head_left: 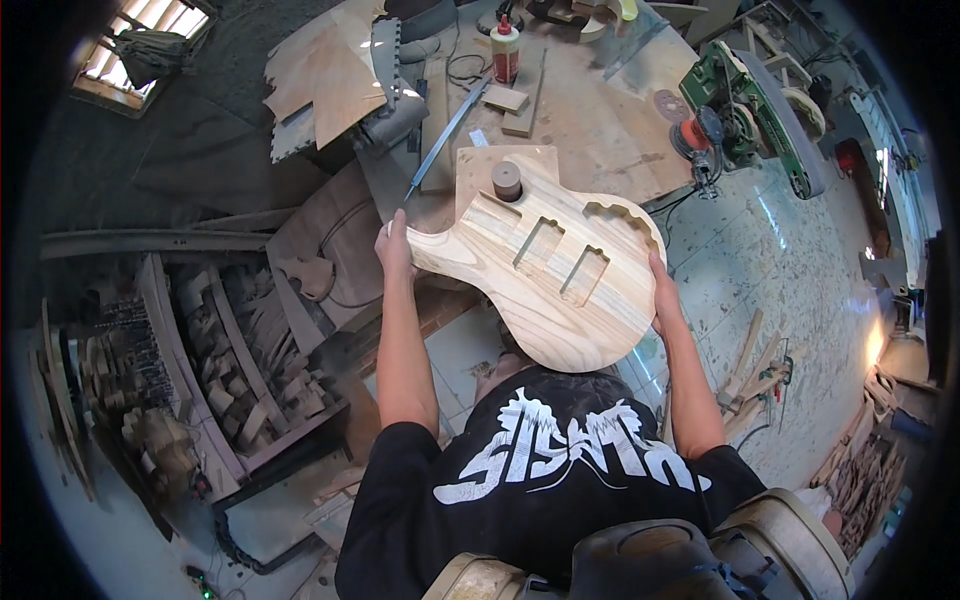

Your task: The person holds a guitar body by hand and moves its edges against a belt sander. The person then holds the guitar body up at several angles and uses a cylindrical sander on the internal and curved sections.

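Note:
An unfinished pale wooden electric guitar body (545,318) lies in front of me, with two rectangular pockets and a curved recess cut into its top. My left hand (396,248) is closed on its long pointed end at the left. At the right my right hand (663,292) grips the rounded edge, its fingers partly hidden by the wood. A brown sanding spindle (507,180) stands upright beside the body's far edge, next to a slot; I cannot tell whether they touch. A square board (472,172) shows beneath the far side of the body.
On the workbench (610,130) stand a glue bottle (505,52), small wood blocks (506,98) and a long blue strip (440,145). A green belt sander (745,115) is at the right. Wood offcuts fill a rack (165,330) at the left.

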Demonstrator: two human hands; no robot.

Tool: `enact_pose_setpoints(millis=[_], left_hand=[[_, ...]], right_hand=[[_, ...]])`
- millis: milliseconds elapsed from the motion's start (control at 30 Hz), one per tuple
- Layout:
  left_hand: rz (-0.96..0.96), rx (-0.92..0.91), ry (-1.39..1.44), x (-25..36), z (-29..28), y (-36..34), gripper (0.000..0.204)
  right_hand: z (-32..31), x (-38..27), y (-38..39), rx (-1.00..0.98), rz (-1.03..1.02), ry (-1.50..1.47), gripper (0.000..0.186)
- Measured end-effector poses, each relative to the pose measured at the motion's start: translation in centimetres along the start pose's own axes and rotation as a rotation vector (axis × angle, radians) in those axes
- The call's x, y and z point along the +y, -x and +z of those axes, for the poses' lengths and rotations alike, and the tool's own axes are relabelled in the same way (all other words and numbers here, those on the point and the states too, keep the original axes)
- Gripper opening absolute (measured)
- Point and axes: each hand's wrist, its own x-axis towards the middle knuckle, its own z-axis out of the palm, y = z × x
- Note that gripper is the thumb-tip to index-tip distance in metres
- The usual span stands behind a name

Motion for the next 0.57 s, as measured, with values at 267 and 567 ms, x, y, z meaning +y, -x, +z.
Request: enact_pose_setpoints(millis=[267,567], left_hand=[[0.053,0.059,-0.081,-1.4,-0.6,-1.0,0.035],[0.071,0.079,-0.069,-1.5,-0.9,-0.4,0.041]], right_hand=[[0.1,0.0,0.2,0.024,0.013,0.011,0.069],[-0.5,0.1,-0.6,-0.047,0.016,0.071,0.073]])
